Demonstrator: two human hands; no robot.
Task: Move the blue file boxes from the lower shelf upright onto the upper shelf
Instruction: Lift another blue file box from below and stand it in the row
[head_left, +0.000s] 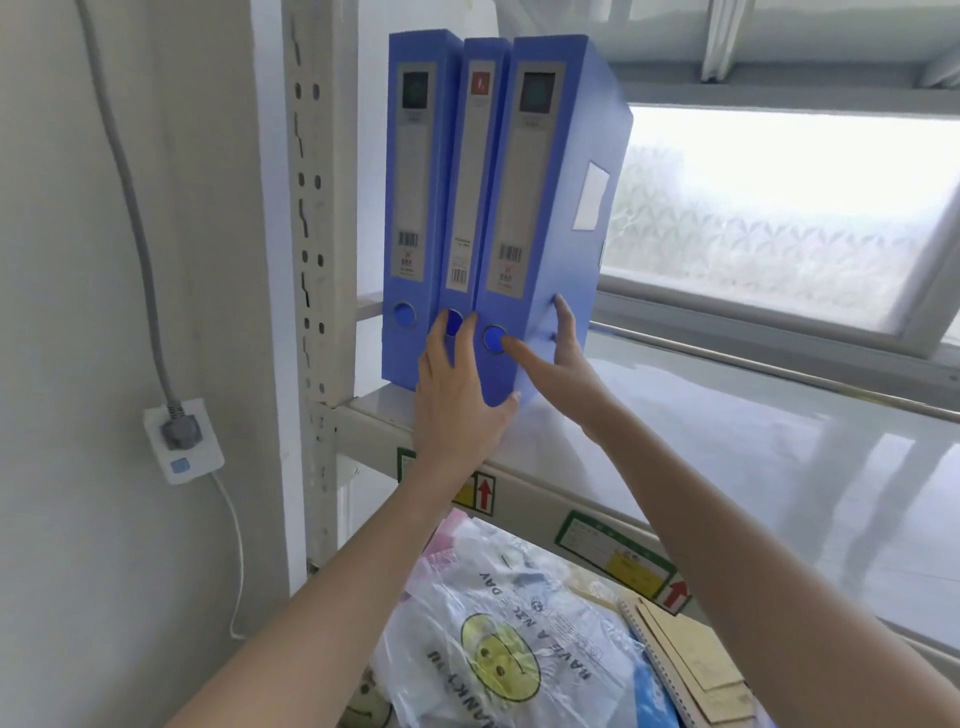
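Note:
Three blue file boxes stand upright at the left end of the white upper shelf. The left box and the narrower middle box stand beside the shelf post. The right box leans slightly left against them. My left hand presses flat on the lower spine of the right box, fingers reaching over the middle box. My right hand holds the right box's lower corner, thumb by the spine's finger hole and fingers on its right side.
A perforated metal post stands left of the boxes. A frosted window lies behind the shelf. The lower shelf holds a smiley plastic bag, a spiral notebook and cardboard pieces. A wall socket with a plug is at left.

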